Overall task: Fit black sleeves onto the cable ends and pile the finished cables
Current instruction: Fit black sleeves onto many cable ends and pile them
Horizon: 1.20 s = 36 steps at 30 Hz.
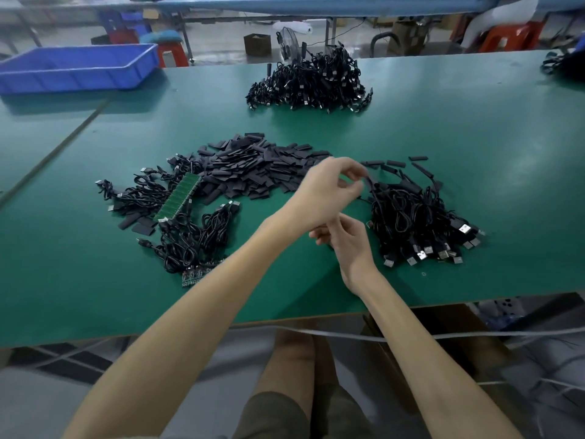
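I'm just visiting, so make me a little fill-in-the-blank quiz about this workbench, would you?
The plastic tray at the far left is ___. The table has a ___ top. The left hand hovers beside the cable pile on the person's ___ side.
Missing words: blue; green; right.

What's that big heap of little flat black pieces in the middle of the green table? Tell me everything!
That heap of sleeves is a low, wide mound of many small flat black rectangles, matte like soft tubing pressed flat. They lie loose, pointing every way, in the middle of the green table. A few strays lie apart at its lower left. A green circuit-board strip and tangled cables meet its left edge.
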Tool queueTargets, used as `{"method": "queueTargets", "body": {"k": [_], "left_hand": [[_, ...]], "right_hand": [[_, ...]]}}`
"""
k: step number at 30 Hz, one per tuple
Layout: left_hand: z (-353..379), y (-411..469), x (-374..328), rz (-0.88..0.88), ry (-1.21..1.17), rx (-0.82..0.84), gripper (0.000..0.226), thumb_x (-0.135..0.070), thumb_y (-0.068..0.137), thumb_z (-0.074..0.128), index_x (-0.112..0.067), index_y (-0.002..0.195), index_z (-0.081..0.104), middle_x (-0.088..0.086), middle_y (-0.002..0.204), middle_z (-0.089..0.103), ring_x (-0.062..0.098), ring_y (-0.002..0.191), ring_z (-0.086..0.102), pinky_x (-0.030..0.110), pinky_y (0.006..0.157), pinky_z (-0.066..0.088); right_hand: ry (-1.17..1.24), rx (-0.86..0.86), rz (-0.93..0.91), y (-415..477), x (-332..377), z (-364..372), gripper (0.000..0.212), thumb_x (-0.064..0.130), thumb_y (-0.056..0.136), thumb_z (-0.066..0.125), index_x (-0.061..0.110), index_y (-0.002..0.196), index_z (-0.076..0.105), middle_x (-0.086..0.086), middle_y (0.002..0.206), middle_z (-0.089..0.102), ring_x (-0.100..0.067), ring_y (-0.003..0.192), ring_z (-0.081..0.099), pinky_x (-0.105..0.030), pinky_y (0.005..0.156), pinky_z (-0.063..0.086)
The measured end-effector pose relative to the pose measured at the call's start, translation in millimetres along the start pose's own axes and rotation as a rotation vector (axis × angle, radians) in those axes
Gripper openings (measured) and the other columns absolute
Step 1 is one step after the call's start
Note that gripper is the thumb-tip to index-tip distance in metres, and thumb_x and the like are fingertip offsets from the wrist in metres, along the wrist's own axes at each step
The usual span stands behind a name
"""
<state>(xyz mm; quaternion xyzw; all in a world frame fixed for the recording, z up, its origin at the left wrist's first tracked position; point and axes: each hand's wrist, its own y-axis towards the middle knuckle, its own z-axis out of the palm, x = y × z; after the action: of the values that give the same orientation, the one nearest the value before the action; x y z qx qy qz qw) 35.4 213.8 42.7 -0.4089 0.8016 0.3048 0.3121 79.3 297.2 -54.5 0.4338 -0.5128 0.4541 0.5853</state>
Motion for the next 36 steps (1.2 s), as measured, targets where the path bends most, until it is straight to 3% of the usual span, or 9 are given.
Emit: {"method": "queueTargets", "body": {"k": [2,5,9,11,15,20,24,27,36], "left_hand": [[-24,-18,7,0.014,0.066,0.006,0.021,-0.016,0.098,0.062,-0.017,0.117,0.072,-0.002,0.115,0.068,0.007,0.098,0.067,0.02,0.089,0.053],[-58,-47,28,-0.075,0.308,0.167,0.025,-0.029,0.095,0.069,-0.017,0.117,0.07,-0.001,0.116,0.067,0.013,0.102,0.064,0.03,0.094,0.052],[-92,-84,69,-0.46,0.826,0.51,0.074,-0.063,0.077,0.076,-0.014,0.127,0.052,0.004,0.13,0.04,0.026,0.122,0.041,0.043,0.106,0.041],[-100,-95,83,-0.484,0.88,0.578,0.083,-0.064,0.071,0.08,-0.015,0.129,0.047,0.001,0.135,0.028,0.024,0.124,0.031,0.042,0.108,0.036],[-103,-103,91,-0.386,0.769,0.528,0.062,-0.052,0.077,0.082,-0.02,0.118,0.05,-0.004,0.129,0.027,0.017,0.12,0.029,0.039,0.104,0.041],[-113,-94,86,-0.259,0.651,0.406,0.016,-0.036,0.095,0.066,-0.021,0.1,0.067,-0.005,0.114,0.055,0.01,0.099,0.054,0.033,0.093,0.048],[-94,-90,82,-0.146,0.501,0.201,0.014,-0.024,0.1,0.061,-0.014,0.105,0.069,-0.008,0.095,0.063,0.01,0.086,0.06,0.033,0.085,0.052],[-72,-88,80,-0.11,0.388,0.118,0.013,-0.026,0.099,0.064,-0.017,0.103,0.072,-0.014,0.089,0.062,0.005,0.082,0.06,0.028,0.076,0.048],[-36,-90,74,-0.222,0.396,-0.111,0.014,-0.034,0.095,0.067,-0.022,0.094,0.073,-0.006,0.094,0.056,0.017,0.091,0.054,0.033,0.08,0.046]], "right_hand": [[0.033,0.023,-0.027,-1,-1,-1,0.044,0.036,0.107,0.053,0.012,0.08,0.077,-0.004,0.075,0.076,-0.011,0.065,0.066,-0.021,0.063,0.051],[0.012,0.05,-0.024,-1,-4,-1,0.046,0.038,0.108,0.05,0.01,0.082,0.077,-0.006,0.077,0.077,-0.012,0.065,0.065,-0.021,0.061,0.05],[0.012,0.064,0.001,0,-5,-2,0.046,0.036,0.109,0.049,0.009,0.084,0.076,-0.006,0.076,0.076,-0.009,0.065,0.064,-0.019,0.06,0.049],[0.013,0.067,-0.003,0,-4,-2,0.045,0.035,0.109,0.049,0.008,0.086,0.076,-0.006,0.078,0.076,-0.009,0.066,0.064,-0.019,0.06,0.049],[-0.007,0.073,-0.002,1,-5,-3,0.044,0.035,0.109,0.049,0.008,0.087,0.076,-0.006,0.08,0.076,-0.009,0.068,0.065,-0.02,0.062,0.05],[-0.104,0.119,-0.038,0,-8,-3,0.036,0.033,0.108,0.054,0.012,0.089,0.076,-0.002,0.081,0.077,-0.008,0.07,0.065,-0.02,0.064,0.049],[-0.239,0.238,-0.105,1,-10,0,0.004,0.028,0.096,0.074,0.027,0.098,0.077,0.006,0.093,0.077,-0.01,0.086,0.07,-0.027,0.078,0.053],[-0.259,0.332,-0.147,0,-9,2,0.018,0.023,0.089,0.082,0.032,0.103,0.077,0.006,0.098,0.078,-0.014,0.095,0.073,-0.029,0.09,0.058],[-0.322,0.274,-0.092,0,-10,4,0.01,0.011,0.086,0.082,0.017,0.087,0.074,0.001,0.078,0.073,-0.011,0.073,0.064,-0.034,0.076,0.055]]}}
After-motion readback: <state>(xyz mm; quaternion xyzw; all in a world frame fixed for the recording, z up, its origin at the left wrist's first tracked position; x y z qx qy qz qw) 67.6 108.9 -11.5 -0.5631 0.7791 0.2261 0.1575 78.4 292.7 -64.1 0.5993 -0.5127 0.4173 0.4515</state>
